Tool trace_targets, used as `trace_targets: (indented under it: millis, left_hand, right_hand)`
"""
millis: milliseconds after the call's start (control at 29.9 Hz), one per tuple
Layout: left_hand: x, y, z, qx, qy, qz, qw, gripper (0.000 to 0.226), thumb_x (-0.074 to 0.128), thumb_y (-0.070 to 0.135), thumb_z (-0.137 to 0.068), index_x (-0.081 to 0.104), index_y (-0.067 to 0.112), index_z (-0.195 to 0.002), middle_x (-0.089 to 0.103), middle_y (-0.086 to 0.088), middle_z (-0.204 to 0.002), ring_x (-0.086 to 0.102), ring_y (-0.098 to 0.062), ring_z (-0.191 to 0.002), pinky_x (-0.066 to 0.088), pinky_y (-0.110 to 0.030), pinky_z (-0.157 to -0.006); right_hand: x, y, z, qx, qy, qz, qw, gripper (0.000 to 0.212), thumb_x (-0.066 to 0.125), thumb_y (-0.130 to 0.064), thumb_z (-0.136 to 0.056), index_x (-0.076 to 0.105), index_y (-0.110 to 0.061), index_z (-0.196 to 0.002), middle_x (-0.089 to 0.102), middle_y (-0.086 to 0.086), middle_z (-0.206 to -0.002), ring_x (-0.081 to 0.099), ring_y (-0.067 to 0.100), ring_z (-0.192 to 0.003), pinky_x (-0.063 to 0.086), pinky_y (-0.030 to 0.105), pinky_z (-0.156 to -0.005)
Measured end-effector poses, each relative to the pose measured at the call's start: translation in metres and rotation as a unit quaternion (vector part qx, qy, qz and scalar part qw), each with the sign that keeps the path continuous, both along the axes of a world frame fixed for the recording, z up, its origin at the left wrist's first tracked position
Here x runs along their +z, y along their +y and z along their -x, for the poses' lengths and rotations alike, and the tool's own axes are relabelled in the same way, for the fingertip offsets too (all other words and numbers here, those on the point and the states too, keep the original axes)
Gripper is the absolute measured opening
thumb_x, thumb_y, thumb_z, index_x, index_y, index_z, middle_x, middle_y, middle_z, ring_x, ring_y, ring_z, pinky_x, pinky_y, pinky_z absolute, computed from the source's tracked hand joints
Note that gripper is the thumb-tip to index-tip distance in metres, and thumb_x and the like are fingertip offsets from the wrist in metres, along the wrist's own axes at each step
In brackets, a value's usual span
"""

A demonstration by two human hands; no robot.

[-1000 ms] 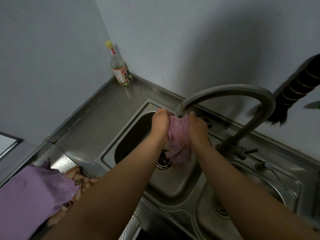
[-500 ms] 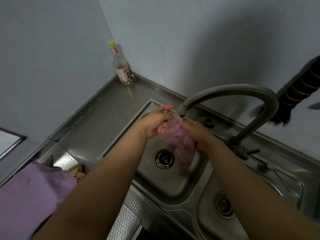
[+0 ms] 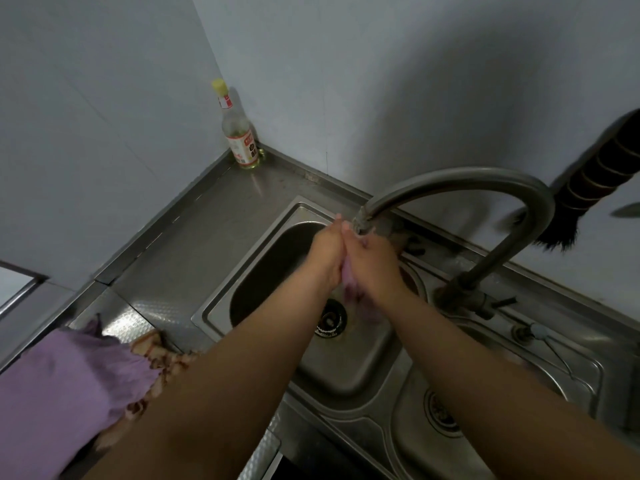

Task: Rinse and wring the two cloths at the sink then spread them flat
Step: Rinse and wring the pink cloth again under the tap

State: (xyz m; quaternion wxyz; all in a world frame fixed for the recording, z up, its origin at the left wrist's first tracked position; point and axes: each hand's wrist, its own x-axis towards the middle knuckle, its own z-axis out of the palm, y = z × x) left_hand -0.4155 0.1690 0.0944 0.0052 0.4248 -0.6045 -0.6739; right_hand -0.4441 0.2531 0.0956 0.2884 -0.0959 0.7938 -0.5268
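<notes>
A wet pink cloth (image 3: 349, 284) is squeezed between my two hands just under the faucet spout (image 3: 362, 225), over the left basin of the steel sink (image 3: 346, 368). My left hand (image 3: 327, 254) and my right hand (image 3: 372, 261) press together around the cloth, so only a strip of it shows between the palms and below them. A second cloth, brown and patterned (image 3: 156, 351), lies on the counter at the lower left, partly under my left forearm.
The curved faucet (image 3: 485, 181) arches over the basin from the right. A bottle with a yellow cap (image 3: 239, 133) stands in the back corner. A purple garment (image 3: 59, 393) fills the lower left. A black brush (image 3: 588, 188) hangs at the right wall. A second basin (image 3: 467, 427) lies to the right.
My hands have closed together on the pink cloth, bunching it so that less of it hangs below. The view has shifted slightly.
</notes>
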Motion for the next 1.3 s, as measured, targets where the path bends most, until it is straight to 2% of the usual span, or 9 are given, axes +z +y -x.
trace_targets:
  millis: [67, 201, 368, 602, 736, 937, 1071, 1137, 1305]
  left_hand:
    - [-0.008, 0.017, 0.004, 0.030, 0.011, -0.033, 0.999, 0.032, 0.039, 0.020, -0.104, 0.061, 0.004, -0.087, 0.058, -0.001, -0.049, 0.055, -0.010, -0.040, 0.041, -0.016, -0.038]
    - [-0.017, 0.007, 0.009, 0.080, -0.019, -0.012, 0.997, 0.040, 0.039, 0.032, -0.103, 0.066, 0.005, -0.091, 0.066, -0.012, -0.078, 0.065, -0.027, -0.075, 0.052, -0.030, -0.070]
    - [-0.007, 0.013, -0.004, 0.047, 0.002, -0.124, 0.991, 0.035, 0.035, 0.028, -0.105, 0.058, 0.008, -0.089, 0.047, -0.002, -0.052, 0.040, -0.008, -0.031, 0.026, -0.015, -0.029]
    - [-0.002, -0.017, -0.035, -0.111, 0.072, -0.261, 0.956, 0.038, 0.037, 0.040, -0.102, 0.059, 0.011, -0.089, 0.048, -0.002, -0.055, 0.032, -0.004, -0.032, 0.016, -0.012, -0.033]
    - [-0.001, -0.041, -0.030, -0.193, 0.046, -0.115, 0.973, 0.034, 0.042, 0.039, -0.100, 0.057, 0.010, -0.093, 0.047, -0.006, -0.065, 0.032, -0.003, -0.038, 0.020, -0.013, -0.031]
    - [-0.016, -0.032, -0.036, -0.164, 0.052, -0.109, 0.979, 0.070, 0.021, 0.071, -0.089, 0.068, 0.018, -0.088, 0.065, 0.001, -0.077, 0.057, -0.011, -0.070, 0.043, -0.026, -0.064]
    - [-0.031, -0.017, -0.046, -0.095, 0.160, -0.136, 0.973, 0.036, 0.044, 0.042, -0.097, 0.066, 0.014, -0.091, 0.070, 0.000, -0.092, 0.062, -0.015, -0.095, 0.049, -0.026, -0.084]
    - [-0.032, -0.015, -0.045, -0.041, 0.195, -0.129, 0.971, 0.025, 0.044, 0.020, -0.101, 0.063, 0.008, -0.089, 0.068, -0.007, -0.090, 0.061, -0.018, -0.091, 0.051, -0.027, -0.086]
    - [-0.023, -0.021, -0.038, 0.041, 0.174, -0.089, 0.980, 0.042, 0.041, 0.040, -0.101, 0.052, 0.008, -0.075, 0.051, -0.008, -0.062, 0.050, -0.019, -0.055, 0.044, -0.027, -0.056]
  right_hand:
    - [-0.003, -0.006, 0.011, -0.030, 0.045, -0.033, 0.998, 0.027, 0.044, -0.022, -0.098, 0.062, -0.004, -0.090, 0.063, 0.013, -0.085, 0.063, 0.026, -0.086, 0.040, 0.025, -0.066]
    - [-0.018, -0.011, 0.007, -0.033, 0.052, -0.064, 0.996, 0.038, 0.040, -0.031, -0.100, 0.061, -0.010, -0.076, 0.059, 0.002, -0.068, 0.063, 0.022, -0.072, 0.041, 0.032, -0.058]
    - [-0.030, -0.008, 0.003, 0.007, 0.098, -0.112, 0.989, 0.038, 0.037, -0.032, -0.100, 0.064, -0.010, -0.087, 0.067, 0.008, -0.085, 0.064, 0.024, -0.082, 0.045, 0.033, -0.067]
    - [-0.024, 0.023, 0.020, 0.024, -0.085, 0.039, 0.995, 0.019, 0.042, -0.015, -0.096, 0.056, -0.017, -0.110, 0.067, 0.000, -0.085, 0.060, 0.008, -0.073, 0.045, 0.022, -0.059]
    - [-0.024, 0.028, 0.021, 0.199, -0.082, -0.050, 0.975, 0.069, 0.040, -0.070, -0.086, 0.070, -0.009, -0.092, 0.070, 0.008, -0.079, 0.065, 0.019, -0.077, 0.048, 0.030, -0.069]
    - [-0.022, 0.029, 0.026, 0.106, -0.225, 0.231, 0.940, 0.023, 0.064, -0.030, -0.079, 0.063, -0.009, -0.088, 0.071, 0.002, -0.081, 0.066, 0.015, -0.078, 0.054, 0.024, -0.070]
    - [-0.026, 0.031, 0.028, 0.069, -0.268, 0.295, 0.914, 0.029, 0.072, -0.028, -0.062, 0.069, -0.008, -0.084, 0.071, 0.009, -0.084, 0.068, 0.016, -0.076, 0.056, 0.026, -0.067]
    - [-0.028, 0.035, 0.029, 0.044, -0.257, 0.267, 0.928, 0.039, 0.071, -0.028, -0.069, 0.066, -0.003, -0.098, 0.071, 0.012, -0.094, 0.068, 0.020, -0.085, 0.056, 0.032, -0.075]
    - [-0.019, 0.040, 0.022, 0.088, -0.023, 0.016, 0.996, 0.029, 0.049, -0.036, -0.097, 0.059, -0.010, -0.090, 0.057, 0.002, -0.078, 0.052, 0.014, -0.072, 0.041, 0.027, -0.062]
